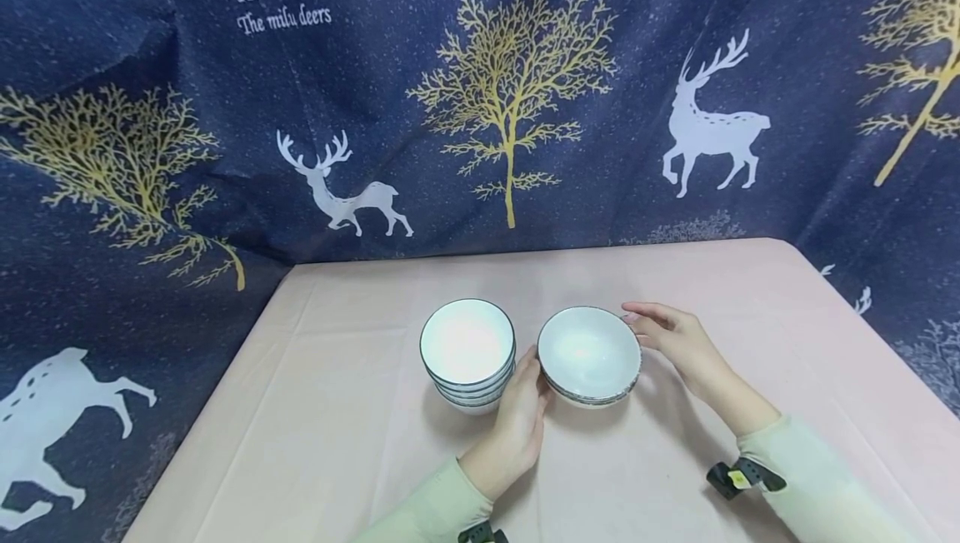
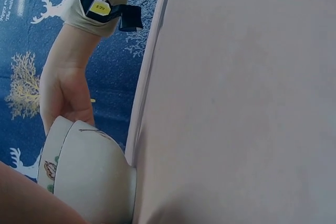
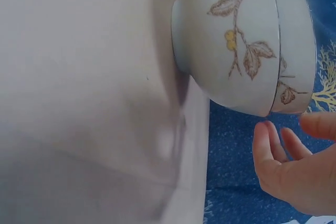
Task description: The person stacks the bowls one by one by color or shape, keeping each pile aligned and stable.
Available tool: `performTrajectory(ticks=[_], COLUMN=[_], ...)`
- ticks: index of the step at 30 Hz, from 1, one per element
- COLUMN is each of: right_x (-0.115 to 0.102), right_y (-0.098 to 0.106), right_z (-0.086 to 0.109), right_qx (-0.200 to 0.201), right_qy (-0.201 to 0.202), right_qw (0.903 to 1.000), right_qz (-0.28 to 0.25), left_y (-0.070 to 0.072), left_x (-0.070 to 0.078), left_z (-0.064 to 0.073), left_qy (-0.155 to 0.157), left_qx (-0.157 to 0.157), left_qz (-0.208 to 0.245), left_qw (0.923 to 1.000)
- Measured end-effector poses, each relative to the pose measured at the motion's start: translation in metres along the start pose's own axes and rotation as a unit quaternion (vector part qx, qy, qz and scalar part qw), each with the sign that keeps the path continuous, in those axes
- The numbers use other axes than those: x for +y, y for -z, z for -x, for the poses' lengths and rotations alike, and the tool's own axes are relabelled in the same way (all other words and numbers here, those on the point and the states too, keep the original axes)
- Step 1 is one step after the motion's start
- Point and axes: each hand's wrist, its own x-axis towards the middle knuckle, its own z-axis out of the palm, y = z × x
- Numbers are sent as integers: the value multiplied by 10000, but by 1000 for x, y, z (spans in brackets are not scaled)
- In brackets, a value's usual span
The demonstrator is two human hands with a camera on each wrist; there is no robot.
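Two stacks of white bowls with dark rims stand side by side. The right stack (image 1: 589, 353), two nested bowls, lies between my hands; its outside carries a brown leaf print in the right wrist view. My left hand (image 1: 516, 418) reaches into the gap between the stacks, fingers extended along the right stack's left side. On the opposite side my right hand (image 1: 678, 347) has its fingers spread and slightly bent, with fingertips right at the rim. In the right wrist view a gap shows between most of those fingers and the bowl wall. The taller left stack (image 1: 468, 343) holds several nested bowls.
A pale pink cloth covers the table (image 1: 315, 426). Behind it hangs a dark blue curtain (image 1: 360, 102) printed with deer and gold trees. The left stack stands close beside my left hand. Each sleeve has a dark wrist strap (image 1: 750, 476).
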Motion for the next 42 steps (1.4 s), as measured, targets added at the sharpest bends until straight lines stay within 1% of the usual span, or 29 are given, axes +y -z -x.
performTrajectory(ticks=[5,9,12,15,19,25,30,35,38,40,42], right_x=[2,2,2,2,2,0,-4,-6,-8,-8,-9], right_y=[-1,-3,-4,-6,-6,-6,-6,-6,-6,-6,-6], right_z=[3,5,7,9,10,11,12,12,13,13,13], right_qx=[0,8,23,-4,-60,-140,-180,-145,-118,-106,-102], right_qy=[-63,-111,-156,-131,-52,14,60,119,153,168,187], right_qw=[9993,9987,9982,9978,9973,9971,9978,9981,9976,9972,9967], right_qz=[-360,-507,-575,-645,-735,-745,-638,-584,-662,-718,-779], left_y=[-1,-2,-2,-2,-2,-5,-8,-10,-10,-10,-11], left_x=[2,5,8,13,17,22,27,32,38,43,48], left_z=[1,5,9,14,19,24,28,31,33,35,37], left_qy=[-95,-184,-205,-178,-166,-354,-505,-693,-758,-743,-714], left_qx=[72,92,10,-128,-184,-223,-171,-339,-479,-564,-647], left_qz=[-125,-276,-469,-755,-1157,-1634,-2003,-2203,-2296,-2333,-2295], left_qw=[9999,9994,9987,9969,9930,9857,9783,9724,9691,9679,9685])
